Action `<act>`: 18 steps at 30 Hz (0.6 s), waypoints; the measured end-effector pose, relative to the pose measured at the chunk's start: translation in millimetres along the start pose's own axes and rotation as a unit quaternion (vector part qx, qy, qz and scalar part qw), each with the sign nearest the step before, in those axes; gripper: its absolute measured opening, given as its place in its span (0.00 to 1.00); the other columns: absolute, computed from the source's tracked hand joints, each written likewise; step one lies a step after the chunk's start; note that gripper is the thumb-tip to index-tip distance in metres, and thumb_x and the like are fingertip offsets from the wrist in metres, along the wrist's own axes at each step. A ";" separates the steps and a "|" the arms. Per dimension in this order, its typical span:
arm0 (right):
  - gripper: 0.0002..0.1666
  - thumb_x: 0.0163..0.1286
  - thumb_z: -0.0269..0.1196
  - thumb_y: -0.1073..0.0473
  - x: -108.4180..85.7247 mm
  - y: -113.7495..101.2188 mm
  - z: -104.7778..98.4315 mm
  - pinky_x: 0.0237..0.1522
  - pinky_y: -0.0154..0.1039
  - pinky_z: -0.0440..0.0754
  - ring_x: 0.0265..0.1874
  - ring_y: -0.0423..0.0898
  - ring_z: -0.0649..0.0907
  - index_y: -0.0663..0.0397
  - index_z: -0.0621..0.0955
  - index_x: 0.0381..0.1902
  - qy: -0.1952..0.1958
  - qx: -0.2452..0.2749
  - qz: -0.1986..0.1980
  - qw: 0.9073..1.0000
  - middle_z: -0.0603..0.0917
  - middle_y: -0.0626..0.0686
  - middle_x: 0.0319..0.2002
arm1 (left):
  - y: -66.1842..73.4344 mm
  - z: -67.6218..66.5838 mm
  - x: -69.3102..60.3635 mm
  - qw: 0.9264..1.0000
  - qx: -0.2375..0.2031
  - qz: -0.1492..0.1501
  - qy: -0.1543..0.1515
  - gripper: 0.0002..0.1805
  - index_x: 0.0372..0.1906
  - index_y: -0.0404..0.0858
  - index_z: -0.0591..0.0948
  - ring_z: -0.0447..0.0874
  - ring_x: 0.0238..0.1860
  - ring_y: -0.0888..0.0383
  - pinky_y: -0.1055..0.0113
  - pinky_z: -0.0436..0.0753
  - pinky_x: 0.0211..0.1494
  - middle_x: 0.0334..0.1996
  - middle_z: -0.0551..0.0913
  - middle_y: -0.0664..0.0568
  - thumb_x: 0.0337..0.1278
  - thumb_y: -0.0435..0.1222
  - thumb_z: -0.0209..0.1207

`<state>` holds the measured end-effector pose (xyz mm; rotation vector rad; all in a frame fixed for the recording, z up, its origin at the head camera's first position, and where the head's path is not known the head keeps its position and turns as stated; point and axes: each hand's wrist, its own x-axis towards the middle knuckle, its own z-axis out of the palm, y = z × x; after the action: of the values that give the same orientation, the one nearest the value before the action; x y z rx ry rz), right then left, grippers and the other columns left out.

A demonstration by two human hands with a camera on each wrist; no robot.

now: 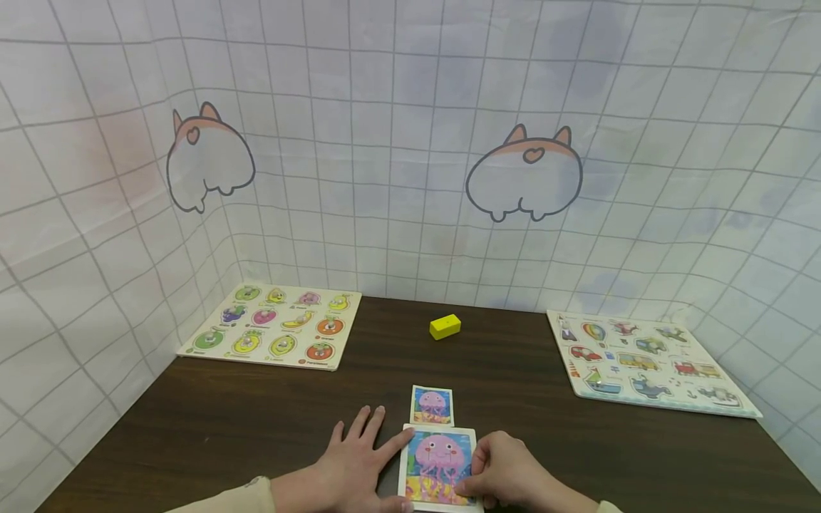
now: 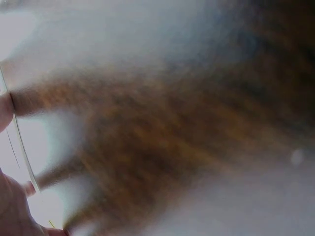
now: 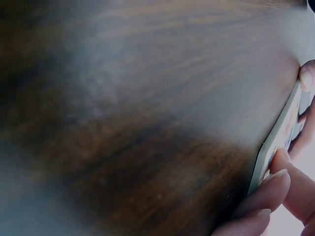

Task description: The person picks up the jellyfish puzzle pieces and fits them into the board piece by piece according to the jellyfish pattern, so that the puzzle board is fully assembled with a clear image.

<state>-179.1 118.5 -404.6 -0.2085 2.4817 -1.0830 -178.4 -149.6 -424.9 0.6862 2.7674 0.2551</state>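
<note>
A square jellyfish puzzle (image 1: 440, 456) in a white frame lies flat on the dark wooden table at the front. Just beyond it is a small card (image 1: 432, 405) with a matching pink jellyfish. My left hand (image 1: 353, 459) lies spread on the table, fingers straight, with index and thumb tips touching the puzzle's left side. At the puzzle's right edge, my right hand (image 1: 509, 467) has curled fingers and pinches there, the thumb on the picture. The right wrist view shows its fingertips (image 3: 275, 184) along the frame edge. Table blur fills most of the left wrist view.
A yellow block (image 1: 445, 327) sits toward the back middle. On the back left lies a fruit peg board (image 1: 263, 357); a vehicle peg board (image 1: 648, 401) lies on the right. White gridded cloth walls (image 1: 398, 142) enclose the table's back and sides.
</note>
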 end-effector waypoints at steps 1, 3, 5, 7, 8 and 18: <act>0.20 0.55 0.80 0.57 0.1 -0.3 0.1 0.15 0.27 0.65 0.10 0.35 0.72 0.53 0.78 0.19 0.002 -0.003 -0.001 1.000 0.76 0.44 0.11 | -1.0 1.2 0.8 1.000 -0.001 0.002 0.002 0.50 0.81 0.64 0.56 0.54 0.80 0.34 0.27 0.64 0.68 0.80 0.56 0.38 0.54 0.73 0.57; 0.20 0.54 0.80 0.57 0.3 -1.1 0.0 0.14 0.26 0.65 0.09 0.35 0.73 0.53 0.78 0.18 0.003 -0.007 -0.001 1.000 0.76 0.44 0.11 | -2.2 2.5 1.4 1.000 -0.003 0.004 0.006 0.50 0.81 0.66 0.56 0.54 0.79 0.34 0.27 0.64 0.67 0.80 0.56 0.38 0.54 0.75 0.56; 0.21 0.54 0.81 0.57 0.9 -2.4 -0.4 0.13 0.26 0.65 0.09 0.35 0.73 0.53 0.78 0.17 0.003 -0.008 0.002 1.000 0.76 0.44 0.10 | -4.4 4.5 2.4 1.000 -0.008 0.010 0.012 0.50 0.81 0.66 0.56 0.54 0.79 0.33 0.26 0.64 0.67 0.80 0.56 0.38 0.54 0.76 0.54; 0.20 0.53 0.81 0.58 1.8 -3.7 -1.2 0.13 0.25 0.65 0.09 0.34 0.73 0.53 0.78 0.16 0.001 -0.007 0.005 1.000 0.75 0.44 0.09 | -5.8 5.6 3.2 1.000 -0.011 0.015 0.016 0.50 0.80 0.66 0.56 0.54 0.79 0.33 0.26 0.64 0.66 0.80 0.56 0.37 0.53 0.77 0.53; 0.20 0.53 0.81 0.58 2.2 -4.2 -1.6 0.13 0.25 0.65 0.08 0.34 0.73 0.53 0.78 0.16 -0.001 -0.006 0.007 1.000 0.75 0.44 0.09 | -5.2 4.8 2.7 1.000 -0.009 0.014 0.016 0.50 0.80 0.66 0.56 0.54 0.79 0.33 0.26 0.64 0.66 0.80 0.56 0.37 0.53 0.77 0.53; 0.20 0.56 0.80 0.56 3.1 1.5 -5.3 0.14 0.25 0.67 0.09 0.33 0.75 0.51 0.78 0.17 -0.028 0.014 -0.008 0.999 0.77 0.43 0.11 | -1.1 0.0 3.4 1.000 -0.011 -0.007 0.000 0.48 0.80 0.65 0.59 0.55 0.79 0.35 0.27 0.64 0.67 0.80 0.57 0.39 0.55 0.69 0.62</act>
<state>-184.2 122.1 -403.5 -0.2462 2.4183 -1.1020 -181.8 -148.9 -425.9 0.6619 2.7648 0.2812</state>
